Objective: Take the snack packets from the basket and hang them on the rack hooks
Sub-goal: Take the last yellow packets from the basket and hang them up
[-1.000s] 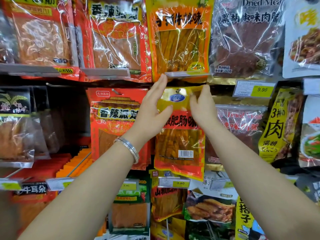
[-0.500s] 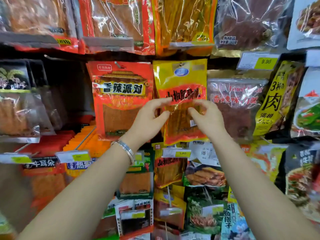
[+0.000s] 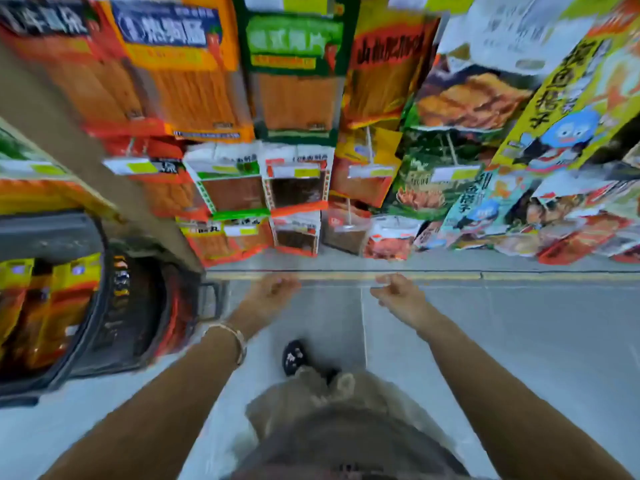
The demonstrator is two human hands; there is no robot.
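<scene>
Both hands empty: left hand [image 3: 273, 289] and right hand [image 3: 398, 292] loosely curled above grey floor [image 3: 519, 341]. One basket [image 3: 104, 306] at left, two yellow packets [image 3: 45, 306] visible inside.

Floor [image 3: 519, 341]: pale grey tiles with thin joints, smooth and evenly lit; it fills the lower half of the view.
Yellow line [image 3: 450, 276]: a narrow strip on the floor that runs left to right along the foot of the shelving.
Shelving [image 3: 381, 261]: a store display wall that rises from the floor and fills the upper half of the view; its grey base edge meets the tiles just above the yellow line.
Upright post [image 3: 69, 147]: a tan post that slants across the left side.
Light: bright, even and indoor, with no hard shadows.
Sharpness: the whole view is motion-blurred.
</scene>
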